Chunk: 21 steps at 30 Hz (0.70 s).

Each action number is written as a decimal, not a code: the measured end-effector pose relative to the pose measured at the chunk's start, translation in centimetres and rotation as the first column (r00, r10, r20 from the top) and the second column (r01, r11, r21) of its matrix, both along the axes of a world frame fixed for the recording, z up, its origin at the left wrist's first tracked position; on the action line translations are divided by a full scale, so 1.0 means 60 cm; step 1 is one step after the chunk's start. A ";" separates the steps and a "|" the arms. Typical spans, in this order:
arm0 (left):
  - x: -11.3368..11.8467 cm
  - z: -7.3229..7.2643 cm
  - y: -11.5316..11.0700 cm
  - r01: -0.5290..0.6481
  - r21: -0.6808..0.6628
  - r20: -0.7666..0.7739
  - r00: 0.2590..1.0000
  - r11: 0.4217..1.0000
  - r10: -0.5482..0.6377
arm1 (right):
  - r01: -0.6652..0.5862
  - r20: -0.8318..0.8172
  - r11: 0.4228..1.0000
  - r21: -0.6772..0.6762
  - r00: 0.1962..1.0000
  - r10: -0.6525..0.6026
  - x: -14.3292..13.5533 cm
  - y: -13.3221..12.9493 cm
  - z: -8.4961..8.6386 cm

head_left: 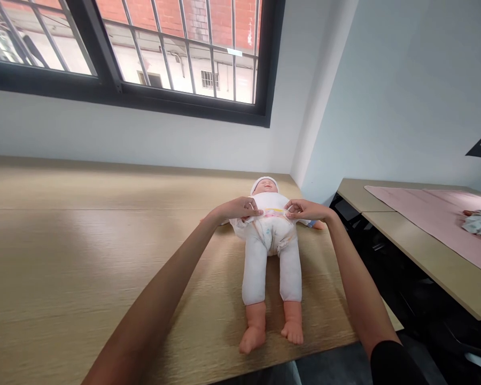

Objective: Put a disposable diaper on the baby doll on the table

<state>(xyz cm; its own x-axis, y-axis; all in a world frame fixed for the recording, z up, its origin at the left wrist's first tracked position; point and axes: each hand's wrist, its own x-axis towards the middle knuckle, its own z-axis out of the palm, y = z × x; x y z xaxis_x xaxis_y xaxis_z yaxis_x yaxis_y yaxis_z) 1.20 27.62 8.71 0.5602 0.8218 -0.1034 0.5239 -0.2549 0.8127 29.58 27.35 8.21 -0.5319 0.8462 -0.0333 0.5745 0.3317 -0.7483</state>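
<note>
so, the doll (255, 267) lies face up on the table (104, 267), head toward twelve o'clock and feet toward six, with the diaper (273, 232) around its hips. from the diaper's middle, the left hand (242, 207) sits at ten o'clock — fingertips pinching the front waist edge — and the right hand (302, 209) at two, pinching the other side. the step in hand looks like closing the diaper's waist; the next move seems to call for even, gentle pressing on both sides.
</note>
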 end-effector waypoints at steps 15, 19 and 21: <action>-0.010 -0.034 0.016 0.110 -0.102 0.208 0.974 0.989 -0.086 | 0.046 -0.302 0.991 -0.125 0.950 -0.082 0.006 0.013 -0.032; -0.010 -0.005 0.000 0.034 -0.067 0.145 0.989 0.997 -0.024 | 0.348 -0.387 0.930 0.117 0.878 -0.280 0.018 -0.005 -0.046; -0.011 0.013 -0.009 -0.016 -0.042 0.088 0.996 0.999 0.019 | 0.493 -0.484 0.849 0.191 0.799 -0.355 0.023 -0.019 -0.072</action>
<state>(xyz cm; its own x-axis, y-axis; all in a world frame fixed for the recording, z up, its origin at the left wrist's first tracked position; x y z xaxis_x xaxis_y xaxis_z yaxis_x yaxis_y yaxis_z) 0.55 27.08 9.51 0.5542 0.8277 -0.0879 0.4535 -0.2117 0.8657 30.93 26.23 3.91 -0.0195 0.9204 0.3906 0.3658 0.3701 -0.8539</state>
